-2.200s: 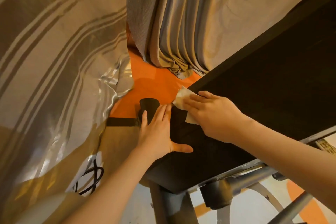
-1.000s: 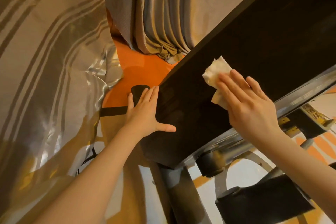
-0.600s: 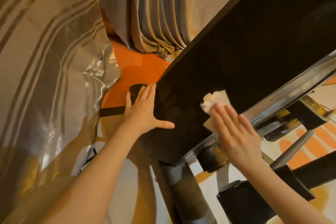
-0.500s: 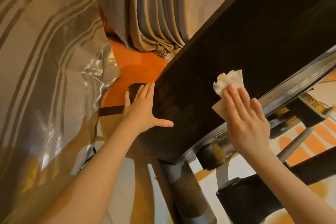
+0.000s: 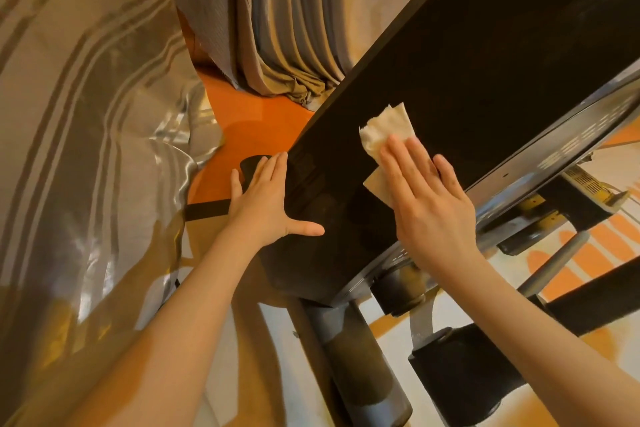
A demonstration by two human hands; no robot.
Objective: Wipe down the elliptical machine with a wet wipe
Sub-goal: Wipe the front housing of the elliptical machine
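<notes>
Wet wipe (image 5: 388, 130) lies crumpled on the dark sloping panel (image 5: 485, 62) of the elliptical machine, pressed flat under the straight fingers (image 5: 412, 163) of the right hand (image 5: 433, 211). Left hand (image 5: 266, 204) rests open on the panel's left edge, thumb spread, holding nothing, above the orange floor (image 5: 256, 121) near grey curtains (image 5: 277, 10).

Wipe (image 5: 384, 130) on machine panel (image 5: 485, 62), curtain (image 5: 277, 28) behind.

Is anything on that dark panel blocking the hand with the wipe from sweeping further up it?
Nothing visible does. The right hand presses the wet wipe flat on the dark panel, which looks bare above it. The left hand rests lower, at the panel's left edge.
</notes>
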